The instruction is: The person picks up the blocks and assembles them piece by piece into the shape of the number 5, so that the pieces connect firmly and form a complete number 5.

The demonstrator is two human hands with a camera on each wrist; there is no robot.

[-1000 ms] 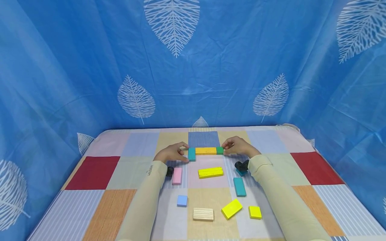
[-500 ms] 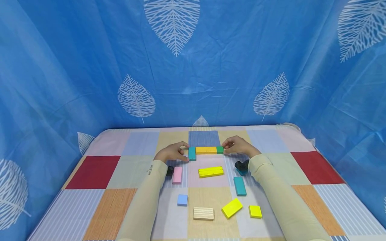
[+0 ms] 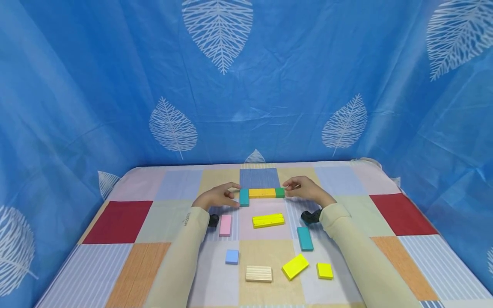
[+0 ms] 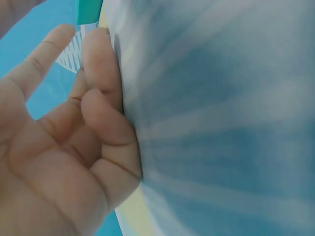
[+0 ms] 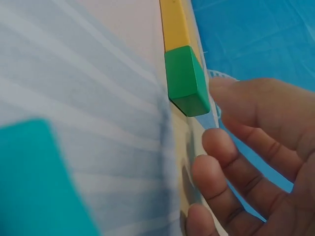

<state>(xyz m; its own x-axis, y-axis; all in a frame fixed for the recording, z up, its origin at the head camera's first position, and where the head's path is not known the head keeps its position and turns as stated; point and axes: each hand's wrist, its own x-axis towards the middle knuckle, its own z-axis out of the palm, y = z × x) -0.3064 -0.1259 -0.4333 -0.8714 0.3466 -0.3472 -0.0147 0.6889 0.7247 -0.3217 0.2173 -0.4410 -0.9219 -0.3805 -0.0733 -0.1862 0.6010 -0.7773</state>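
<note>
On the patchwork cloth, a teal block [image 3: 244, 197], a yellow-orange block [image 3: 262, 193] and a small green block [image 3: 279, 193] lie in a row, end to end. My left hand [image 3: 218, 196] is at the left side of the teal block, thumb and forefinger spread by its two left corners. The left wrist view shows the other fingers loosely bent beside the cloth, holding nothing. At the green block's right end is my right hand [image 3: 306, 189]. In the right wrist view its fingers are relaxed, with a small gap beside the green block [image 5: 182, 73].
Nearer me lie a bright yellow block [image 3: 268, 220], a pink block [image 3: 225, 225], a teal block [image 3: 305, 238], a blue square [image 3: 232, 256], a wooden block [image 3: 259, 273], a yellow block [image 3: 295, 267] and a yellow square [image 3: 325, 270]. A blue curtain [image 3: 246, 107] hangs behind.
Both hands have drawn very slightly outward from the ends of the row. The blocks keep their places; the head view has shifted a little.
</note>
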